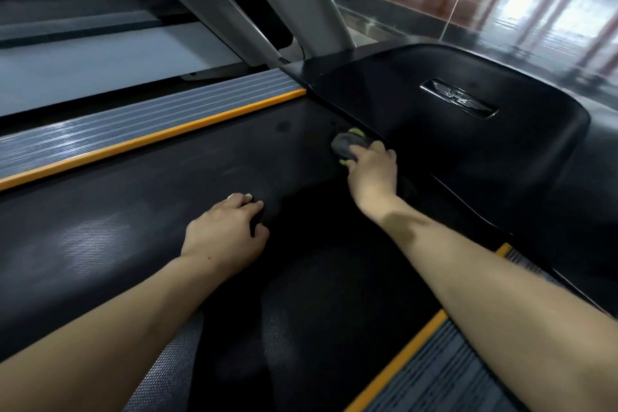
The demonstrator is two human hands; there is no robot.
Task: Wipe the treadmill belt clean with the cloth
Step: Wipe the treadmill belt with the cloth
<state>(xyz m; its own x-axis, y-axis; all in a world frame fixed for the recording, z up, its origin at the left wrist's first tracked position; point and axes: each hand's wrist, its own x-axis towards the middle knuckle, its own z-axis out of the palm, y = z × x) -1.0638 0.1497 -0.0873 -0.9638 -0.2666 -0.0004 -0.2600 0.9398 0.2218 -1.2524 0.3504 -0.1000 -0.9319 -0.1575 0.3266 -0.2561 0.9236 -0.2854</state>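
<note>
Cloth [347,144], grey with yellow-green trim, bunched on the treadmill belt [167,184] at its front edge, against the black motor cover [468,150]. Right hand [371,174] grips it, fingers curled over the bundle. Left hand [227,231] rests on mid-belt, fingers loosely bent, holding nothing. Orange-edged side rail [133,124] along the belt's left edge.

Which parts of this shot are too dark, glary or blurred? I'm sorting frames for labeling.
Head view: the belt between the arms is in deep shadow; pale sheen sits beside the left hand; the cloth under the right hand is dim and soft; the window area top right is streaked with glare and blur; wide-angle bending skews the rails.
</note>
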